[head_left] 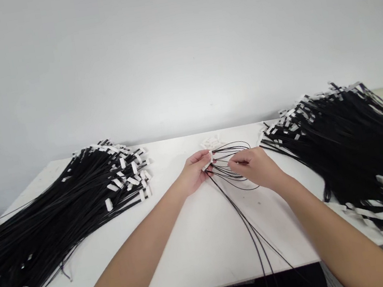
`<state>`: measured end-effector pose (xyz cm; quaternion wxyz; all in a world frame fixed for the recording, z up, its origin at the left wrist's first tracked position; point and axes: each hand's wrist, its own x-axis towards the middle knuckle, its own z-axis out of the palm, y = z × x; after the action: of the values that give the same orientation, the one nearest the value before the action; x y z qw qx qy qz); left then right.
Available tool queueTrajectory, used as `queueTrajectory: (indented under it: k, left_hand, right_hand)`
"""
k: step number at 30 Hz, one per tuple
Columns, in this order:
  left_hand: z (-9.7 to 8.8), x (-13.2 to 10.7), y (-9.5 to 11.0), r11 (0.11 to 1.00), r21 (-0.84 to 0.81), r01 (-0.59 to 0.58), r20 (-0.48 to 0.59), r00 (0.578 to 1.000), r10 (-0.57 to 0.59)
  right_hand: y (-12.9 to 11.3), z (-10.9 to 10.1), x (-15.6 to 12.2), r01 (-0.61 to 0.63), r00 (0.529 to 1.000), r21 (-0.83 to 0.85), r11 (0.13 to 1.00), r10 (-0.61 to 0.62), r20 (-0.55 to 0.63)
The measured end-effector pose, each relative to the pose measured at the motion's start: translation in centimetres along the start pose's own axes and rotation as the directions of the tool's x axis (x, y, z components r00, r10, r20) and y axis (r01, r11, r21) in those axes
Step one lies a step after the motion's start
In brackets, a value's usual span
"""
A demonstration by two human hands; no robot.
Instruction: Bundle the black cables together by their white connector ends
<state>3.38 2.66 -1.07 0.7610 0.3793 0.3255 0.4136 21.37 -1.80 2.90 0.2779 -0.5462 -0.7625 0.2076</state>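
Observation:
My left hand (196, 171) pinches a small white connector (207, 161) over the middle of the table. Thin black wires (242, 216) run out of the connector; some fan and loop to the right, others trail down over the table's front edge. My right hand (252, 166) is closed around the looped wires to the right of the connector. Its fingertips are partly hidden, so which single wire they pinch is unclear.
A large heap of black cables with white connectors (61, 199) covers the table's left side. A second bundle of black cables (352, 136) with white ends lies at the right. Behind my hands is a small pile of white connectors (212, 142). The white table (195, 250) meets a pale wall (176, 53).

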Motion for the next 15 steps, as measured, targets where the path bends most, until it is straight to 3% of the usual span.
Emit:
queueTrajectory:
  k: [10, 15]
  left_hand:
    - [-0.02, -0.06, -0.05, 1.0, 0.007, -0.025, 0.012, 1.0, 0.024]
    - [0.05, -0.13, 0.03, 1.0, 0.003, -0.022, 0.01, 1.0, 0.022]
  right_hand:
    - [0.11, 0.1, 0.37, -0.231, 0.973, 0.197, 0.953, 0.221, 0.071]
    - [0.07, 0.06, 0.35, -0.224, 0.975, 0.229, 0.947, 0.216, 0.058]
